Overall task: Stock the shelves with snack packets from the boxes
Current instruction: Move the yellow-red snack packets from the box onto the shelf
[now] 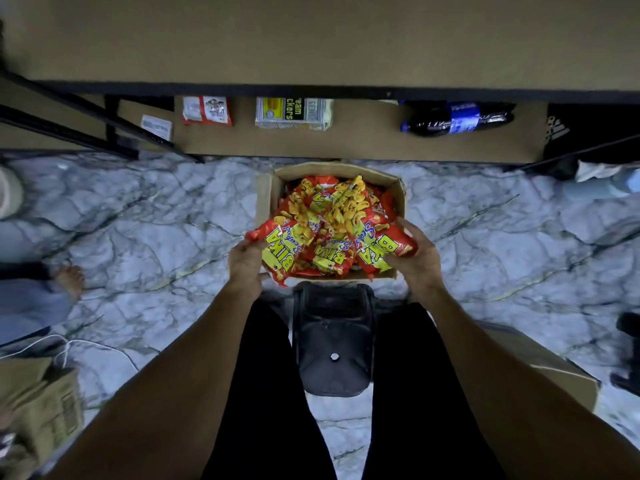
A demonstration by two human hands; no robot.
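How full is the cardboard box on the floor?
Full. The cardboard box is open on top, and red and yellow snack packets are heaped to its rim and above. Left hand and right hand grip some.

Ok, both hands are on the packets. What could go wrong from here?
1. The red and yellow snack packets form a loose bunch gripped only at its sides by the left hand and right hand; middle ones could slip onto the marble floor.
2. The dark cola bottle lying sideways on the lower shelf might roll if nudged.
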